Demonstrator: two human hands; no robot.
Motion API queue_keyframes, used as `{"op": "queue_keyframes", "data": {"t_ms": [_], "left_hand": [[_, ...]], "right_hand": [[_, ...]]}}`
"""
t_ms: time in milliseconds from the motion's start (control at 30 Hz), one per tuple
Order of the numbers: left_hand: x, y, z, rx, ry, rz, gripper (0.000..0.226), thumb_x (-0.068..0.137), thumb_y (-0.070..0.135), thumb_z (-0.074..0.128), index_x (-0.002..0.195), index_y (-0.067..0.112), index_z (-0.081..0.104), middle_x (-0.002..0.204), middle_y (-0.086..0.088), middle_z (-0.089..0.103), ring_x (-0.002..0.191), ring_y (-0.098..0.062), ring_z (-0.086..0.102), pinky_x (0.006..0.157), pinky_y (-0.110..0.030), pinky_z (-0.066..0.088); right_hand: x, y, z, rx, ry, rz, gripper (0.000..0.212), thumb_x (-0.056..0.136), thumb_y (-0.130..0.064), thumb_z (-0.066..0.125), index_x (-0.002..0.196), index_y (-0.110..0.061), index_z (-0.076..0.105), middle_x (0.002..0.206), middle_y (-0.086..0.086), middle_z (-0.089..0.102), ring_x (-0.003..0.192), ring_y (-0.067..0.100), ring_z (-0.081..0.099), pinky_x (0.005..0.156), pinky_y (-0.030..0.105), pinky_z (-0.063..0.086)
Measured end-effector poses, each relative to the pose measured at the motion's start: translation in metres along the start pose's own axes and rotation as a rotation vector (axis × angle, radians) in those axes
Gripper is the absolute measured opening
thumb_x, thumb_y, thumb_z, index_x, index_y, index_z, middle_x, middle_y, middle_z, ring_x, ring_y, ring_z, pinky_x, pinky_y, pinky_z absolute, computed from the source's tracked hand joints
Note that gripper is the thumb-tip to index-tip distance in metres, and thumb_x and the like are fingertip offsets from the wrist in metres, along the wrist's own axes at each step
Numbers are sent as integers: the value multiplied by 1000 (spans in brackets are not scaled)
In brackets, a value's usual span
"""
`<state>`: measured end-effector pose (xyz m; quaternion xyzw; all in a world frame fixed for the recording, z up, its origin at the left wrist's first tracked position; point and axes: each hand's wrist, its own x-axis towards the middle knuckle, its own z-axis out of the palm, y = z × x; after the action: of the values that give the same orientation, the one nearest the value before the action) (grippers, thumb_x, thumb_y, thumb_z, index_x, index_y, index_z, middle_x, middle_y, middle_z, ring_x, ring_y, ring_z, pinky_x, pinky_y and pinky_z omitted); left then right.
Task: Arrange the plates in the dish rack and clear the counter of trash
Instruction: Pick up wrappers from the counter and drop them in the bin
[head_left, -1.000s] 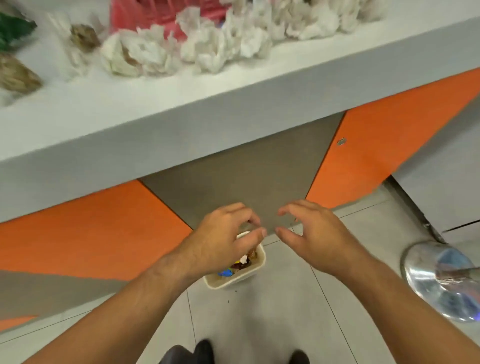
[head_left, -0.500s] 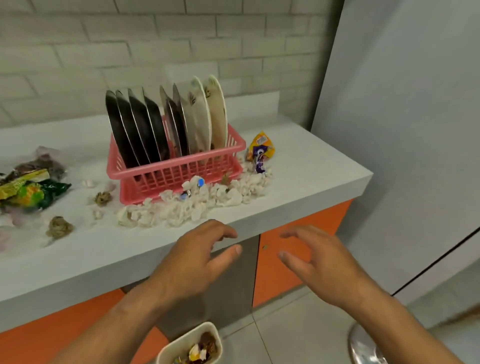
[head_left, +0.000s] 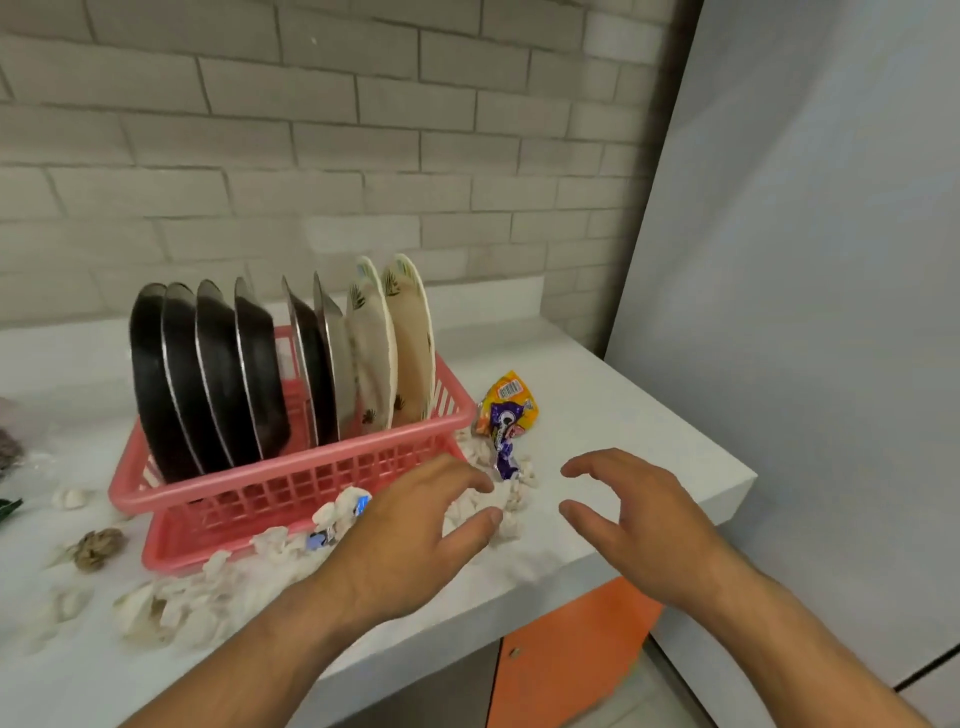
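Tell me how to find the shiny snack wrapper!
Look at the pink dish rack full of plates on the white counter. Just past its right end lies the snack wrapper. It is the only bright yellow and purple thing there, beside the crumpled white paper bits.

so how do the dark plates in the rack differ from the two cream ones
The dark plates are black with pale rims and fill the left of the pink dish rack; the cream plates are light with small leaf prints and sit at its right end. There are more dark ones, while the cream plates number two. Both sets stand on edge in the rack.
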<state>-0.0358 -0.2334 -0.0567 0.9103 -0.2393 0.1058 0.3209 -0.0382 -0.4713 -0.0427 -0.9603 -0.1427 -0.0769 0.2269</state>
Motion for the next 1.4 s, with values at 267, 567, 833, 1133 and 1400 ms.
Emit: {"op": "queue_keyframes", "data": {"t_ms": [267,567,833,1133,1400], "left_hand": [[65,-13,32,28,30,-38,28,90,52,51,113,38,57,111,28,52,106,8,46,89,-13,38],[127,-9,86,121,63,-230,42,89,56,48,124,34,53,120,21,50,109,4,46,90,-11,37],[137,-9,116,112,204,-393,42,86,50,50,122,31,56,119,22,51,109,5,47,93,-7,36],[142,-14,123,166,218,-479,48,87,51,47,127,27,55,128,18,48,117,4,43,98,-1,24],[170,-17,139,248,238,-538,51,91,43,55,137,24,45,140,9,41,125,-5,39,101,-12,25]], "right_hand": [[89,51,1,-132,-135,-78,49,97,-37,50,143,-35,35,149,-18,33,134,5,34,108,18,27],[193,128,18,-167,-370,-221,80,89,-42,62,152,-33,14,161,-11,10,145,13,15,113,29,27],[256,132,68,-161,-441,-490,103,75,-41,76,151,-31,8,160,-5,-8,147,26,3,118,49,18],[292,125,105,-51,-523,-645,57,72,-50,67,124,-40,44,131,-13,43,119,19,44,96,46,44],[286,166,99,99,-505,-425,53,76,-24,73,122,-32,46,116,-7,51,100,16,53,84,29,45]]}}
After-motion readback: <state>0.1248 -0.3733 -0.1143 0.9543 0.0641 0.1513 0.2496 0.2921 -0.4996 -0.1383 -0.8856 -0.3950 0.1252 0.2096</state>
